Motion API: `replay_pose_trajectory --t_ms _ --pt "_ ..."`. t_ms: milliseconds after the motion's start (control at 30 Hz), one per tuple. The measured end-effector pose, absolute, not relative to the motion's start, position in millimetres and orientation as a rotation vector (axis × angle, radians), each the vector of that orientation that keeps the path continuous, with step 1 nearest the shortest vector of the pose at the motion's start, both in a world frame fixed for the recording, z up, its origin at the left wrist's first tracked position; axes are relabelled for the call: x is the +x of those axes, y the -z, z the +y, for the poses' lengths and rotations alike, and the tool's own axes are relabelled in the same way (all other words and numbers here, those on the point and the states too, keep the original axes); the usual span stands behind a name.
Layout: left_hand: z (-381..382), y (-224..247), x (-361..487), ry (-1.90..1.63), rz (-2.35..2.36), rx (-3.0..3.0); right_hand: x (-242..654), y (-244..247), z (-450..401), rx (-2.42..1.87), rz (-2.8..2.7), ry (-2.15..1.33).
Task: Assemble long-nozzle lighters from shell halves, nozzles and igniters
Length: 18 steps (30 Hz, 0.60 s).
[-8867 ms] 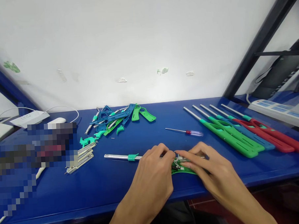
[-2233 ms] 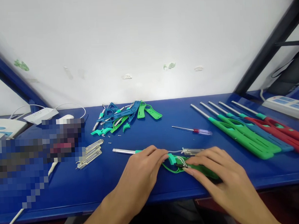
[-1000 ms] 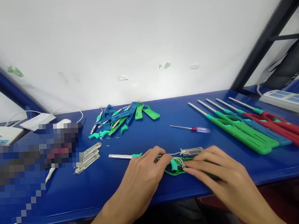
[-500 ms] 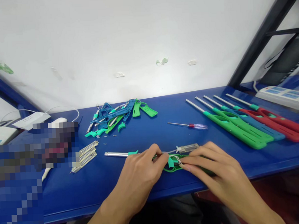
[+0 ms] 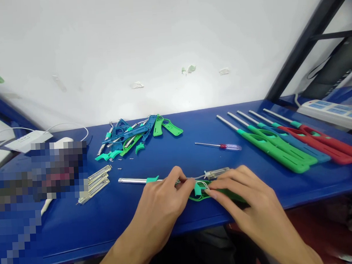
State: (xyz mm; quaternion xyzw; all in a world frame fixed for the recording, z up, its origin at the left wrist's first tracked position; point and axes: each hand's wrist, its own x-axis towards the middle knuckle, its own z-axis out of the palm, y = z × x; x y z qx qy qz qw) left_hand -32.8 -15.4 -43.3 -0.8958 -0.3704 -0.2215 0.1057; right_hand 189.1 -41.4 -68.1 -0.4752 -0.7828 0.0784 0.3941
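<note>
Near the front edge of the blue table lies a green lighter shell (image 5: 232,194) with a metal tube (image 5: 133,181) pointing left from it. My left hand (image 5: 170,196) pinches the assembly where the tube meets the shell; its fingertips hide the exact spot. A teal trigger piece (image 5: 197,190) and thin white wires (image 5: 202,183) show between my hands. My right hand (image 5: 244,193) has its fingertips closed on the wires by the trigger piece. A clear fuel tank (image 5: 217,173) joins the wires just behind the shell, partly behind my right fingers.
Several lighters (image 5: 281,143) lie at the right, a screwdriver (image 5: 230,147) at centre. Blue and green shells (image 5: 135,133) are piled at the back left, with clear tanks (image 5: 95,184) nearer. A power strip (image 5: 332,113) sits far right; a blurred patch covers the left.
The whole view has shifted slightly, so the objects appear a little further left. Both hands keep nearly the same hold on the green shell and wires.
</note>
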Motion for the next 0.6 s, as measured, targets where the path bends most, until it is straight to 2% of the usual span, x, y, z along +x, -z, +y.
replay_pose_trajectory --t_ms 200,600 --pt "-15.9 41.7 -31.1 0.788 -1.106 -2.654 189.0 70.6 -39.9 -1.188 -2.007 -0.136" --pt "-15.2 43.7 -31.6 0.753 -1.084 -2.654 192.7 70.5 -40.0 -1.26 -2.048 -0.214"
